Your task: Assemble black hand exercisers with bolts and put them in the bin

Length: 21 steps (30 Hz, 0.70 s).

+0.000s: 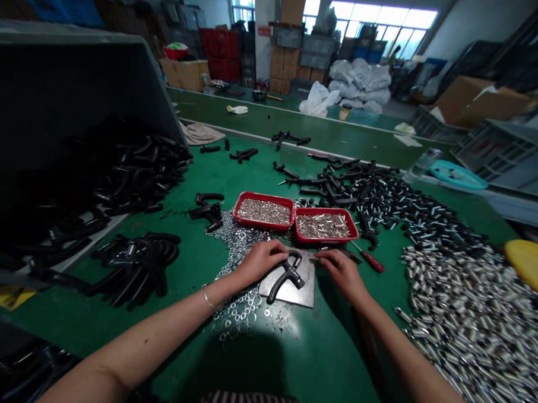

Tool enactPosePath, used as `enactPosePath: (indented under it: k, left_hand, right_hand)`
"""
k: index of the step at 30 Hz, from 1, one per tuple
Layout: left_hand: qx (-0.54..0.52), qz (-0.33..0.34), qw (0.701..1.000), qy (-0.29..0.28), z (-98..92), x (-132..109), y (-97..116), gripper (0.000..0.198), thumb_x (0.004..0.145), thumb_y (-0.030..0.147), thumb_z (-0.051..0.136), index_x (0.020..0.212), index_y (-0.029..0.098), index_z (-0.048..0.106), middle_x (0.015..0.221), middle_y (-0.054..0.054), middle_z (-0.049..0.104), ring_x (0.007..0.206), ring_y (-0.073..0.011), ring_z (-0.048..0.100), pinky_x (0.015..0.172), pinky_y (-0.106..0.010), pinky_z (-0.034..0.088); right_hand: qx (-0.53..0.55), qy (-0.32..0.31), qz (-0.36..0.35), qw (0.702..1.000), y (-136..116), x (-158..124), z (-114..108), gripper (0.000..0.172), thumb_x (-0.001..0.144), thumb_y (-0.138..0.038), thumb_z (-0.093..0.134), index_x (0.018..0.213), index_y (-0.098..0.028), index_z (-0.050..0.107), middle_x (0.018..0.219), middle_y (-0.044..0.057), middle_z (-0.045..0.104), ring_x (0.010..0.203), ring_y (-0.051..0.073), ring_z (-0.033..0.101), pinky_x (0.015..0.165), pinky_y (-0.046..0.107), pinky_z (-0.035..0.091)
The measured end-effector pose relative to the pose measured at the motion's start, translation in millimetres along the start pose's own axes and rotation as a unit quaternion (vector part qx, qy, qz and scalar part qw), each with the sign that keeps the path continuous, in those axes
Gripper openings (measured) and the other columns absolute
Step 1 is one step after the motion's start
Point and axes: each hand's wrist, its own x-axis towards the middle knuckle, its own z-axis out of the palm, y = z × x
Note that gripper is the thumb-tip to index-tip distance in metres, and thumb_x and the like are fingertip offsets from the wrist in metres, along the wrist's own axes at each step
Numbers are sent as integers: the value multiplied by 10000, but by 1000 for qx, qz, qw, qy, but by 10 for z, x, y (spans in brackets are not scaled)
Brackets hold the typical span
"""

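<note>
My left hand (261,262) grips a black plastic handle piece (286,276) that lies on a small grey metal plate (298,292) in front of me. My right hand (341,269) rests at the plate's right edge with its fingers pinched together; what they hold is too small to make out. Two red trays (263,212) (325,225) of small silver metal parts stand just beyond the plate. Loose silver washers (238,247) are scattered under and around my left wrist.
A red-handled screwdriver (370,259) lies right of the plate. Black handle parts are heaped at left (132,267) and far left (132,166). Black pins (385,197) and silver tubes (464,311) cover the table's right side. A yellow disc (531,263) lies at the right edge.
</note>
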Motion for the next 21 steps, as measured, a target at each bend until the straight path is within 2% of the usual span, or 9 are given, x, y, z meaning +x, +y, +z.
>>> enactPosePath:
  k: [4, 8, 14, 17, 21]
  left_hand:
    - [64, 29, 997, 28, 190, -64, -16, 93, 843, 233, 662, 772, 177, 679, 859, -26, 689, 898, -186, 622, 884, -333, 461]
    - [95, 29, 995, 30, 237, -23, -31, 101, 839, 219, 660, 752, 168, 657, 837, -26, 662, 888, -192, 598, 871, -336, 446]
    - [82, 20, 996, 35, 233, -43, -105, 97, 847, 214, 651, 759, 173, 643, 862, -26, 647, 916, -196, 587, 883, -336, 446]
    - [88, 20, 995, 34, 238, -52, -116, 94, 855, 215, 646, 771, 173, 640, 872, -31, 640, 921, -199, 582, 886, -339, 446]
    - [120, 46, 991, 27, 224, -68, -70, 97, 873, 208, 623, 783, 175, 619, 886, -40, 631, 938, -205, 574, 889, -342, 444]
  right_hand:
    - [76, 2, 84, 994, -98, -12, 242, 234, 874, -391, 532, 929, -189, 638, 856, 40, 711, 754, 196, 670, 701, 307, 512]
    - [-9, 1, 46, 999, -115, 105, 356, 267, 927, -390, 440, 900, -183, 607, 842, 44, 713, 743, 178, 659, 678, 276, 495]
    - [-112, -43, 21, 993, -171, 196, 334, 222, 955, -309, 432, 869, -181, 591, 822, 40, 704, 728, 162, 633, 672, 248, 456]
    - [-184, -65, 6, 981, -289, 221, 329, 156, 947, -236, 463, 874, -174, 586, 869, 83, 696, 794, 191, 623, 720, 269, 440]
    - [-262, -102, -26, 959, -424, 307, 370, 142, 913, -103, 471, 889, -171, 593, 1003, 165, 686, 1031, 253, 585, 847, 303, 417]
